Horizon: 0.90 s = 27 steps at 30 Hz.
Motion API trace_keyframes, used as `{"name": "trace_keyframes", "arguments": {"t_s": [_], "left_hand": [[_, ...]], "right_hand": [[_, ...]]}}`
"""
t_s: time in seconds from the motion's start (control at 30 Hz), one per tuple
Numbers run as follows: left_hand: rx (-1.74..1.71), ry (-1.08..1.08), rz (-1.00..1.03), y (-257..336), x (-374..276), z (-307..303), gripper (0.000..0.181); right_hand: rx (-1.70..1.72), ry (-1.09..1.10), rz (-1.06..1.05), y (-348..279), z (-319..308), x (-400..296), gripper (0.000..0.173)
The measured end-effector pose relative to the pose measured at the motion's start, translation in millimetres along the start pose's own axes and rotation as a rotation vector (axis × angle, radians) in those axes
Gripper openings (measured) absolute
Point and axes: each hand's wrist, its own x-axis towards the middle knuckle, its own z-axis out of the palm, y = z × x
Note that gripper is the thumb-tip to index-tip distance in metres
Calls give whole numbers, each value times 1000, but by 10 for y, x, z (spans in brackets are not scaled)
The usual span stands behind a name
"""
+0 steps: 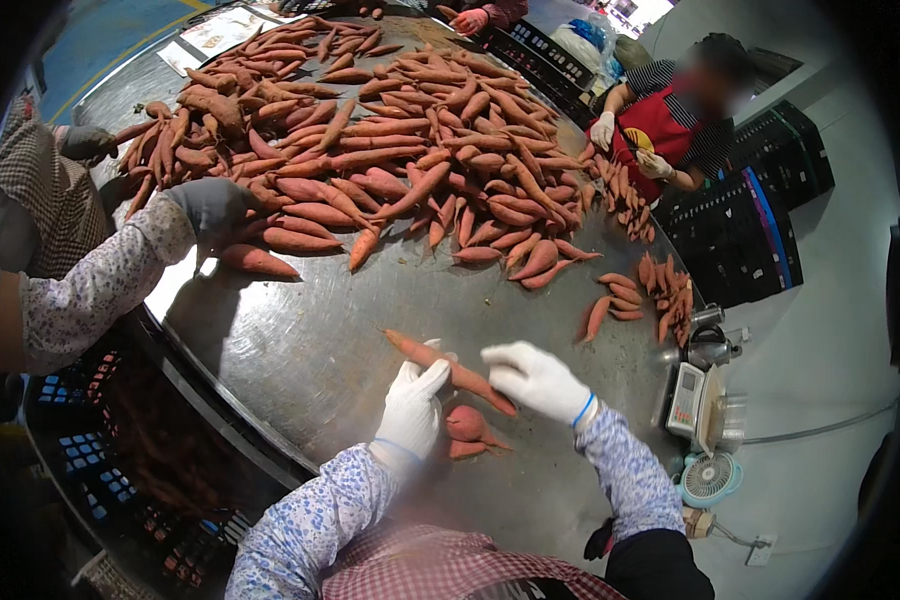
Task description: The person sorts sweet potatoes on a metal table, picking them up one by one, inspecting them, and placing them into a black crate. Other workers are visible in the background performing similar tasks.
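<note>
My left hand (414,409), in a white knit glove, grips a long slender sweet potato (461,377) around its middle. The tuber slants above the steel table (330,322), its thin tip up to the left. Close by its lower right end is my right hand (532,379), gloved in white too, with fingers partly spread and holding nothing. Whether the glove touches the skin there cannot be told. Below the held tuber, a rounder sweet potato (465,424) and a smaller one (465,449) lie on the metal near my body.
A large sweet potato heap (390,142) covers the far table. Small ones form piles (667,292) at right, near a kettle (709,345), scale (686,397) and fan (709,478). A co-worker's grey glove (210,210) reaches in left, above a black crate (67,450). Another person (664,127) works right.
</note>
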Motion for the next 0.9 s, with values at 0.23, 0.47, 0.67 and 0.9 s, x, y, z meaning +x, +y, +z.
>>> {"name": "trace_keyframes", "arguments": {"t_s": [0.23, 0.47, 0.67, 0.9], "left_hand": [[-122, 77, 24, -32, 39, 41, 48], [-185, 105, 11, 27, 26, 82, 45], [-264, 122, -5, 4, 36, 35, 43], [-147, 108, -77, 8, -6, 125, 51]], "right_hand": [[-772, 295, -369, 37, -200, 1546, 24], [-1067, 369, -383, -108, 380, 2590, 22], [-152, 666, -501, 19, 204, 2044, 20], [1116, 600, 82, 389, -5, 642, 26]]}}
